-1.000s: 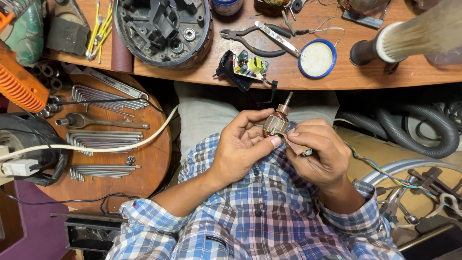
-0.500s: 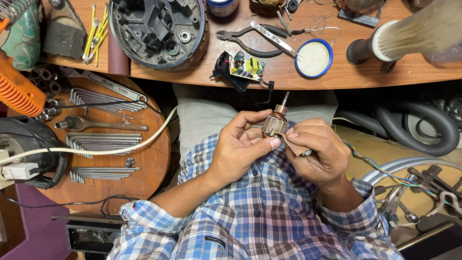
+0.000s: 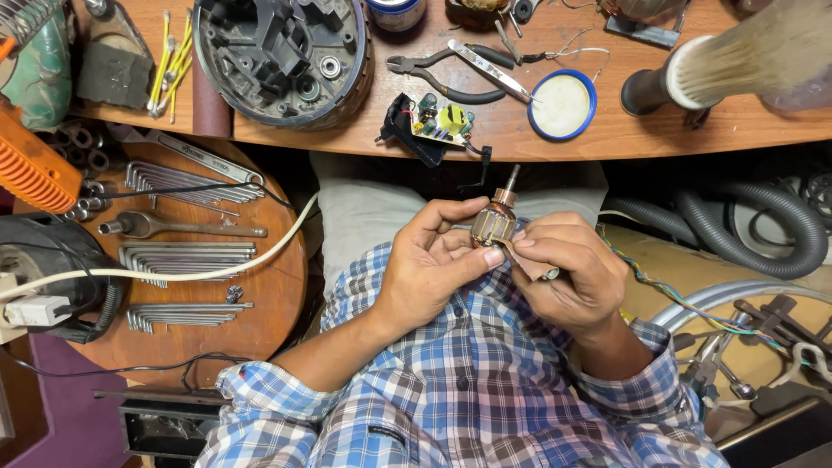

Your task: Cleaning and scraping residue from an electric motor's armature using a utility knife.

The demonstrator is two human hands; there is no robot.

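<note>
Here, head view | left hand [image 3: 429, 264]: grip closed round motor armature [image 3: 494, 224], thumb on its windings | right hand [image 3: 568, 273]: grip pinched at armature's lower end | armature held over lap, below tabletop [image 3: 520, 130] edge, shaft tilted up.

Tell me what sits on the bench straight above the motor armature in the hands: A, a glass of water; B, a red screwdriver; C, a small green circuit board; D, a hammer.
C: a small green circuit board lies on the wooden bench edge just above the motor armature, which the left hand and right hand hold.
</note>
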